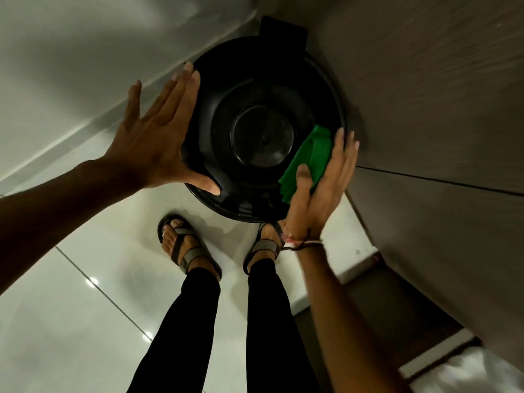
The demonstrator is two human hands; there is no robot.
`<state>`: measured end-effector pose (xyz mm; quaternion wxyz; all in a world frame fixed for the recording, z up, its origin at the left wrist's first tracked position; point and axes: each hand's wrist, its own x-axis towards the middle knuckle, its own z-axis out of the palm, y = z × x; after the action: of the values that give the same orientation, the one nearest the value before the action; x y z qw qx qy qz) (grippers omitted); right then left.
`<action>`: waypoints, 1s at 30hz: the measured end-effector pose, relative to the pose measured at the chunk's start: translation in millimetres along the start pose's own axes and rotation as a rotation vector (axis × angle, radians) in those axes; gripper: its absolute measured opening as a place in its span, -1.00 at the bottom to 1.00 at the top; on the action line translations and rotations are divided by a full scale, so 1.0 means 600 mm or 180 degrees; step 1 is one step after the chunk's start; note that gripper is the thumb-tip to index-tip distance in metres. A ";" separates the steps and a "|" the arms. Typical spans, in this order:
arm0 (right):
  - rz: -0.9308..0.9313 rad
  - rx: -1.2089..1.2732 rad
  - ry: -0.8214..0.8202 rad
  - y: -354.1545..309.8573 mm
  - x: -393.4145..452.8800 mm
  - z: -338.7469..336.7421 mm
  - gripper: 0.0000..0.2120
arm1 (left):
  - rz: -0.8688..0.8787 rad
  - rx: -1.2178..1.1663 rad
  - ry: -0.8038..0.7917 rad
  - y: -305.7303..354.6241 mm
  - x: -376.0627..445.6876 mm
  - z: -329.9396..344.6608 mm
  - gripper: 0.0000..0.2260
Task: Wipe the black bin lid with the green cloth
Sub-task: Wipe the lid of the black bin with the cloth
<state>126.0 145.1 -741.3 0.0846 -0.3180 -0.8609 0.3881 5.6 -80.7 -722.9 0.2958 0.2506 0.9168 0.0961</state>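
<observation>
A round black bin lid (262, 137) fills the upper middle of the head view, seen from above, with a raised disc at its centre and a hinge tab at the far side. My left hand (153, 137) lies flat against the lid's left rim, fingers spread, thumb on the near edge. My right hand (323, 182) presses a folded green cloth (307, 163) onto the lid's right rim, thumb over the cloth and fingers stretched along the edge.
The bin stands in a corner between a pale wall (85, 52) on the left and a grey wood-grain cabinet (439, 95) on the right. Below are glossy white floor tiles (71, 307) and my sandalled feet (187, 245) close to the bin.
</observation>
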 end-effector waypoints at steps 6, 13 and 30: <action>0.0557 0.0306 0.0192 -0.065 -0.148 0.054 -0.23 | 0.0032 0.0011 -0.0041 0.002 0.001 0.000 0.43; -0.0431 0.0043 -0.0388 0.024 -0.053 -0.004 -0.24 | -0.0006 -0.0056 -0.0024 0.007 0.001 0.003 0.43; -0.0258 -0.0392 0.0085 -0.019 -0.037 0.018 -0.31 | -0.0039 -0.0279 0.0011 0.008 0.001 0.009 0.44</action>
<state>133.5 119.4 -738.4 0.0920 -0.2926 -0.8941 0.3263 10.4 -76.2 -726.4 0.3055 0.2316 0.9137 0.1348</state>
